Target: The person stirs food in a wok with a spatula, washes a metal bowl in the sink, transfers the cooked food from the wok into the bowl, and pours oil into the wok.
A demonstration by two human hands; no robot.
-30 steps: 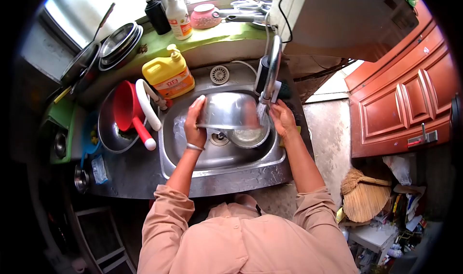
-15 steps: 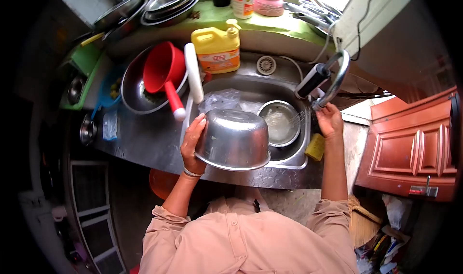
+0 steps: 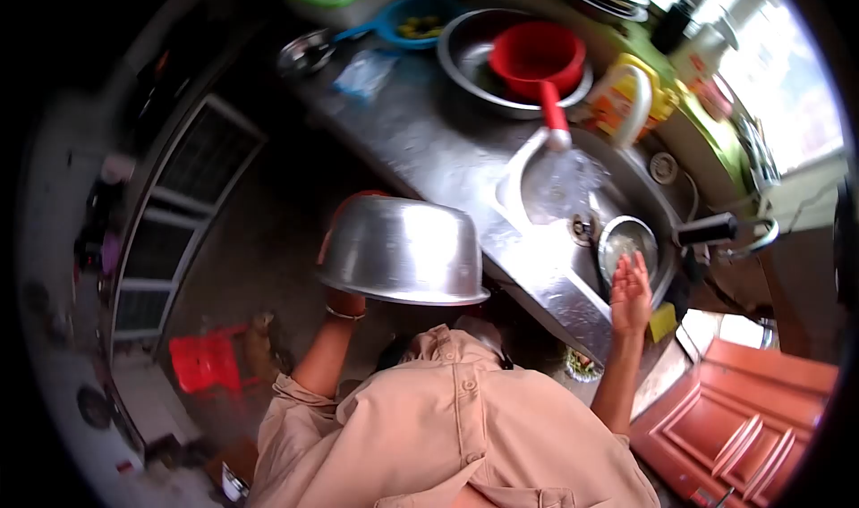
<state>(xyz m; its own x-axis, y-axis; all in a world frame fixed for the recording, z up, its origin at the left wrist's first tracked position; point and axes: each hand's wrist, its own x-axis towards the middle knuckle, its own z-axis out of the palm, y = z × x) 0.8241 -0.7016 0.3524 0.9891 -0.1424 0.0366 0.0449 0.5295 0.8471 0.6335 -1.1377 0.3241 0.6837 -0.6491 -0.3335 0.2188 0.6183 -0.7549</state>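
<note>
A steel basin, bottom upward, is held by my left hand in front of my body, left of the counter edge. Most of the fingers of that hand are hidden by the basin. My right hand is raised over the sink's near right end, fingers stretched out and holding nothing. Just beyond it, a small steel bowl stands in the sink. Clear plastic lies at the sink's far left.
A large bowl holds a red ladle. Around stand a blue strainer, a yellow bottle, the faucet and a yellow sponge. A red stool stands on the floor at left.
The view has turned left. My left hand has carried the basin from over the sink to beyond the counter edge. My right hand has come away from the faucet.
</note>
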